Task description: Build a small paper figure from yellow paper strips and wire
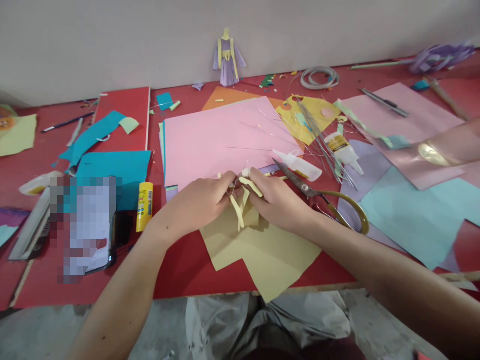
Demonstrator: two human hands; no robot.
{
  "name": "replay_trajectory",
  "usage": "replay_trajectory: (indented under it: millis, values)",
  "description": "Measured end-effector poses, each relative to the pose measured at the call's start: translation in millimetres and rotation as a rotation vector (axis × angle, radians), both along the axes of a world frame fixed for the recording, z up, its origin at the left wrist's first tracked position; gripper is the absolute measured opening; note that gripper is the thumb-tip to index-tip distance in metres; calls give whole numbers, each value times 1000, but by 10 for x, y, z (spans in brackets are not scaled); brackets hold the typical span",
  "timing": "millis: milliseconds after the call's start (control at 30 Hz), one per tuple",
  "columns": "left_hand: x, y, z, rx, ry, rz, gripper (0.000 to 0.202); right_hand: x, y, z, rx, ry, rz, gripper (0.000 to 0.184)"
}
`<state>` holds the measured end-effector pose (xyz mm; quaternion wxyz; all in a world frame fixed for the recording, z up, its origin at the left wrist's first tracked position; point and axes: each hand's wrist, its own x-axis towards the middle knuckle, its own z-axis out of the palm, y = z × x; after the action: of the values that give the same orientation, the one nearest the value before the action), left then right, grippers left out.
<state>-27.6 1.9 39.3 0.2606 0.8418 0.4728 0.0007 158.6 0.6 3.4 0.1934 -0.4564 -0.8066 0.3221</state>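
Observation:
Both my hands meet above the middle of the table's front part. My left hand [202, 202] pinches a small pale yellow paper piece [240, 206] whose narrow strips hang down and cross. From the other side, my right hand [275, 200] has its fingers closed on the same paper piece, near a thin wire or thread. Fingers hide much of it. Under my hands lies a sheet of pale yellow paper [262, 255] with a notched edge. Close to my right hand are scissors [318, 195] with yellowish handles and a white glue bottle [303, 166].
A pink sheet stack [217, 140] lies beyond my hands. Left are a yellow glue stick [145, 207] and a blurred-out phone [92, 225]. Thin wires [318, 130] and a second glue bottle [343, 150] lie right. A paper doll [227, 60] leans on the wall. Another person's arm [450, 145] reaches in.

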Motion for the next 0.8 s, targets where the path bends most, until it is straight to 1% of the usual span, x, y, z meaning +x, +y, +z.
replay_trajectory:
  millis: [133, 367, 600, 800]
  values:
    - [3, 7, -2, 14, -5, -3, 17, 4, -1, 2, -3, 13, -6, 9]
    - [14, 8, 21, -14, -4, 14, 14, 1, 2, -10, -3, 20, -2, 9]
    - [23, 14, 28, -14, -1, 10, 17, 4, -4, -12, 13, 17, 2, 9]
    - [17, 19, 23, -12, -3, 7, 14, 10, 3, -13, 16, 21, 1, 10]
